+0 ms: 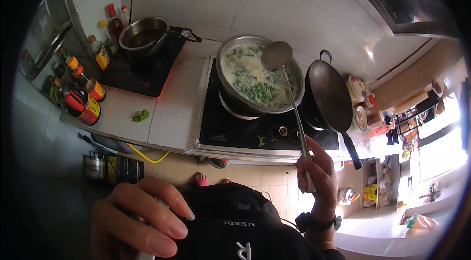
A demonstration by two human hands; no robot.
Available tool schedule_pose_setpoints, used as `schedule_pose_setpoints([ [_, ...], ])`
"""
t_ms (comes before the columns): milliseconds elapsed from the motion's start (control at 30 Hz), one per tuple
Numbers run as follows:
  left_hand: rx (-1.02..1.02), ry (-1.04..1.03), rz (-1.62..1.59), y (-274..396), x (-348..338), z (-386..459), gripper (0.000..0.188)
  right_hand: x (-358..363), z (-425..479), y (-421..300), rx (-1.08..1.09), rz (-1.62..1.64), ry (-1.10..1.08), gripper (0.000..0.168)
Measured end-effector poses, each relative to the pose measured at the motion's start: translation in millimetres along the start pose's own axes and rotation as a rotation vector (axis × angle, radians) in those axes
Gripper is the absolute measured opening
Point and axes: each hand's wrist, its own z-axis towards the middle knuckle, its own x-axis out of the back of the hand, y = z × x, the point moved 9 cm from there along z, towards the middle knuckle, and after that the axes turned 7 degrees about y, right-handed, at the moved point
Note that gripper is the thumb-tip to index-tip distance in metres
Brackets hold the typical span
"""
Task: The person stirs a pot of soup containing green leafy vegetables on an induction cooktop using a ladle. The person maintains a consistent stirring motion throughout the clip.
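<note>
My right hand (319,171) grips the handle of a metal ladle (276,56). The ladle's bowl is over the far right part of a wide steel pot (225,87). Pale, foamy liquid with chopped leafy greens (257,91) fills the pot, which sits on the left burner of a black built-in stove (228,127). Close to the camera at lower left is my left hand (143,219), its fingers curled. A sliver of something whitish shows behind them, mostly hidden, so its hold is unclear.
A black wok (328,94) stands on the right burner. At left, a steel bowl (144,33) of dark liquid rests on an induction cooktop (147,79), beside several sauce bottles (90,79). Leaf scraps (140,115) lie on the counter. A range hood (401,6) hangs upper right.
</note>
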Motion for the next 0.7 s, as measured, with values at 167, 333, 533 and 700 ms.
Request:
schedule_pose_setpoints([
  [167,0.005,0.011,-0.016,3.1,-0.6,0.9,0.052,7.3,13.5,7.6,-0.006,0.102,0.0,0.059],
  [333,0.023,0.047,-0.012,2.1,-1.5,0.8,0.038,-0.6,12.0,22.4,-0.057,0.162,-0.042,0.06],
  [533,0.278,-0.005,0.104,3.0,-4.7,3.9,0.023,-11.1,12.3,32.2,-0.094,0.005,-0.1,0.059],
  [700,0.271,0.043,0.101,2.7,-5.4,3.9,0.016,-7.2,13.5,37.2,-0.048,-0.131,-0.098,0.06],
])
